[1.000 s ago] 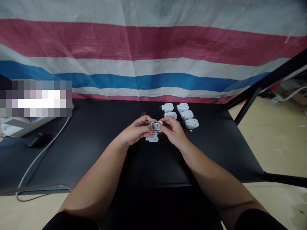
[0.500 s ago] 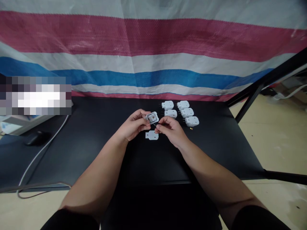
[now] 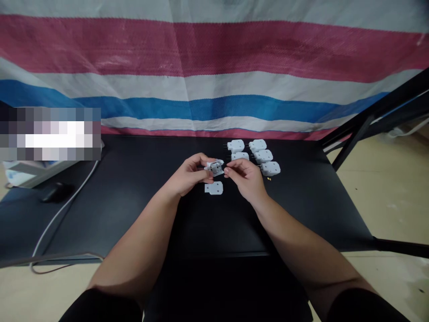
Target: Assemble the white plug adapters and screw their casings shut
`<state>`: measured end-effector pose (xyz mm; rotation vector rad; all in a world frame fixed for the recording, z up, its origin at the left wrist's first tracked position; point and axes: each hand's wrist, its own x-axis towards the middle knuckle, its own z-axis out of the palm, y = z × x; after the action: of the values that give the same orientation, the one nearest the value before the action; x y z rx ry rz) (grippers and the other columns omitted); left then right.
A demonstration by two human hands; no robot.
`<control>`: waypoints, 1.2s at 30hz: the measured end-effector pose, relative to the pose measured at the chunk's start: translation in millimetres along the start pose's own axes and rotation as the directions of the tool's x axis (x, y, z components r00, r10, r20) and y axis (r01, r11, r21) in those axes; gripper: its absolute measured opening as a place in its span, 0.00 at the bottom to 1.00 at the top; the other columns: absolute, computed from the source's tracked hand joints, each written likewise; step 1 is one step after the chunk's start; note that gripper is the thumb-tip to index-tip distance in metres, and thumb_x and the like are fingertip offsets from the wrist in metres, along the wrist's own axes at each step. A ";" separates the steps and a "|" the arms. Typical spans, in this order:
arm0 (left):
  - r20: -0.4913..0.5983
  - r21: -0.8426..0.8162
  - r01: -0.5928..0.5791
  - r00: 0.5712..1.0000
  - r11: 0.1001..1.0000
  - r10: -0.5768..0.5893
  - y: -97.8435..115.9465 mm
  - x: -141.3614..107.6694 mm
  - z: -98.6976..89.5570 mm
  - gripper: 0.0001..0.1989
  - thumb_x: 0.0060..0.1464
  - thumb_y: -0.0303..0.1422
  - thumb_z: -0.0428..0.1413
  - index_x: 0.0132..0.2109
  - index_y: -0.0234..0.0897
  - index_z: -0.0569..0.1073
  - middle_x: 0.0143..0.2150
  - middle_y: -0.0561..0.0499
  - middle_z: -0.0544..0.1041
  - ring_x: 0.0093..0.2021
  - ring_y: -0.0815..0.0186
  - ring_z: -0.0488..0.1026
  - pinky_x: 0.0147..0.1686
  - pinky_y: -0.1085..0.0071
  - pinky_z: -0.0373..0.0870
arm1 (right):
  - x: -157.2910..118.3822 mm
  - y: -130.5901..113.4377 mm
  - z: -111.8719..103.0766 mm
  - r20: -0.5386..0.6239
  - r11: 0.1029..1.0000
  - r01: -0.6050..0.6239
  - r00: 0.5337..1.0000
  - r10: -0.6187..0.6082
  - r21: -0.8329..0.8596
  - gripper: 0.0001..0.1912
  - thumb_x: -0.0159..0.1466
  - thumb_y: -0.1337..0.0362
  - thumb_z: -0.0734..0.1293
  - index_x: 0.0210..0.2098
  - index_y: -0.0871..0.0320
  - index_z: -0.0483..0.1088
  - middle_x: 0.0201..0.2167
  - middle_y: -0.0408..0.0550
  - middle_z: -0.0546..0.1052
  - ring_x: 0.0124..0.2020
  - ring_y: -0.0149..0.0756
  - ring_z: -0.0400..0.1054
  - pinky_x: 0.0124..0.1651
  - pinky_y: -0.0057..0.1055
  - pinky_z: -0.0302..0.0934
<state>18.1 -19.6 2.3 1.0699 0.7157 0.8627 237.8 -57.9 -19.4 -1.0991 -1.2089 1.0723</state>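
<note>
Between thumb and fingers of my left hand (image 3: 194, 173) is a white plastic housing (image 3: 216, 167), its hollow inside facing me and small parts showing within. My right hand (image 3: 244, 174) is pinched at the right edge of that housing; whatever lies between its fingertips is too small to make out. Just below the housing, a flat white cover plate (image 3: 213, 188) with small holes lies on the black table (image 3: 140, 197). Beyond my right hand stand several closed white housings (image 3: 263, 155) with thin pins pointing left.
Two tiny brass-coloured pieces (image 3: 269, 179) lie right of my right hand. At the left are a black mouse (image 3: 53, 192), a grey cable (image 3: 63, 203) and a white box-like object (image 3: 36, 172). A striped sheet (image 3: 187, 53) hangs behind the table; a black metal frame (image 3: 355, 138) rises at the right.
The housing in my left hand has tilted, so its opening now faces more toward me. My right fingertips have risen slightly and moved to the housing's right edge.
</note>
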 end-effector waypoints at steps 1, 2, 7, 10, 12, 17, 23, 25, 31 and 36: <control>0.001 -0.002 -0.002 1.000 1.000 0.002 -0.5 0.1 0.1 0.16 0.51 0.29 0.75 0.45 0.36 0.78 0.54 0.47 0.84 0.40 0.69 0.82 0.37 0.75 0.85 | 0.2 0.1 -0.2 -0.005 1.000 -0.001 1.000 0.001 -0.002 0.17 0.62 0.49 0.81 0.40 0.53 0.80 0.33 0.44 0.83 0.33 0.38 0.81 0.41 0.39 0.77; 0.000 -0.002 -0.003 1.000 1.000 0.003 -0.8 0.2 0.4 0.17 0.51 0.29 0.75 0.44 0.36 0.78 0.54 0.47 0.84 0.40 0.69 0.82 0.37 0.75 0.85 | 0.4 0.1 -0.3 -0.010 1.000 -0.003 1.000 0.003 -0.006 0.16 0.62 0.49 0.81 0.39 0.53 0.80 0.32 0.44 0.82 0.33 0.38 0.81 0.40 0.39 0.76; 0.004 -0.007 -0.003 1.000 1.000 0.003 -0.9 0.1 2.9 0.16 0.51 0.28 0.74 0.45 0.36 0.78 0.52 0.48 0.83 0.39 0.70 0.81 0.36 0.75 0.85 | 0.4 1.0 1.0 -0.040 1.000 -0.021 0.999 0.021 -0.014 0.17 0.61 0.49 0.81 0.38 0.53 0.79 0.33 0.46 0.83 0.34 0.39 0.80 0.42 0.41 0.75; 0.017 -0.030 0.005 1.000 1.000 -0.005 0.3 -0.5 4.0 0.16 0.51 0.27 0.73 0.44 0.37 0.78 0.52 0.49 0.82 0.37 0.71 0.81 0.36 0.75 0.85 | -0.1 2.9 2.3 -0.044 0.999 -0.041 0.998 0.041 -0.006 0.17 0.61 0.49 0.81 0.37 0.52 0.78 0.34 0.45 0.82 0.34 0.38 0.77 0.43 0.41 0.75; 0.029 -0.061 0.026 0.999 0.998 -0.024 1.9 -1.4 3.5 0.16 0.51 0.25 0.72 0.45 0.37 0.77 0.49 0.51 0.82 0.34 0.73 0.80 0.35 0.75 0.85 | -0.7 2.8 2.7 -0.018 0.998 -0.063 0.998 0.064 0.027 0.17 0.60 0.49 0.81 0.37 0.52 0.76 0.38 0.46 0.82 0.37 0.38 0.78 0.46 0.41 0.76; 0.159 -0.130 0.165 0.977 0.978 -0.144 7.2 -4.8 -2.0 0.18 0.50 0.24 0.70 0.49 0.37 0.80 0.40 0.53 0.82 0.29 0.74 0.79 0.31 0.78 0.82 | -1.8 -5.7 -1.9 0.225 0.987 -0.122 0.969 0.097 0.102 0.19 0.61 0.53 0.81 0.46 0.50 0.75 0.46 0.47 0.83 0.48 0.41 0.79 0.55 0.44 0.77; 0.164 0.077 0.075 0.983 0.994 -0.087 5.5 -5.9 0.3 0.22 0.52 0.28 0.74 0.53 0.38 0.79 0.43 0.51 0.81 0.37 0.69 0.82 0.37 0.74 0.83 | -0.3 -10.9 -6.2 0.288 0.976 -0.190 0.946 0.151 0.110 0.17 0.63 0.54 0.79 0.46 0.51 0.75 0.41 0.45 0.81 0.42 0.38 0.78 0.49 0.43 0.80; 0.163 0.146 -0.001 0.986 0.989 -0.023 2.9 -4.7 2.5 0.26 0.49 0.28 0.76 0.53 0.39 0.78 0.44 0.51 0.82 0.39 0.67 0.82 0.40 0.71 0.83 | -0.2 -8.4 -4.7 0.270 0.965 -0.228 0.944 0.188 0.126 0.18 0.63 0.53 0.80 0.46 0.51 0.74 0.42 0.45 0.81 0.44 0.39 0.79 0.50 0.44 0.81; 0.009 0.414 -0.126 0.991 0.902 0.134 1.4 0.0 -1.3 0.24 0.48 0.38 0.78 0.49 0.36 0.80 0.43 0.47 0.83 0.40 0.62 0.81 0.42 0.66 0.79 | -3.2 -7.5 -11.1 0.229 0.988 -0.109 0.965 0.131 -0.107 0.22 0.67 0.47 0.76 0.51 0.49 0.68 0.46 0.48 0.79 0.43 0.41 0.78 0.46 0.47 0.80; -0.106 0.726 -0.105 0.959 0.680 0.262 4.3 0.4 -8.2 0.21 0.51 0.45 0.75 0.45 0.37 0.81 0.38 0.50 0.83 0.32 0.66 0.74 0.32 0.69 0.69 | -8.4 -21.8 -16.7 0.549 0.741 0.381 0.836 -0.019 -0.553 0.20 0.65 0.61 0.80 0.53 0.50 0.74 0.55 0.52 0.77 0.56 0.51 0.72 0.61 0.54 0.71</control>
<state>10.4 -14.7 3.6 1.8027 1.1905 0.8897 254.6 -70.3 0.3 -1.1697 -2.2095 0.7930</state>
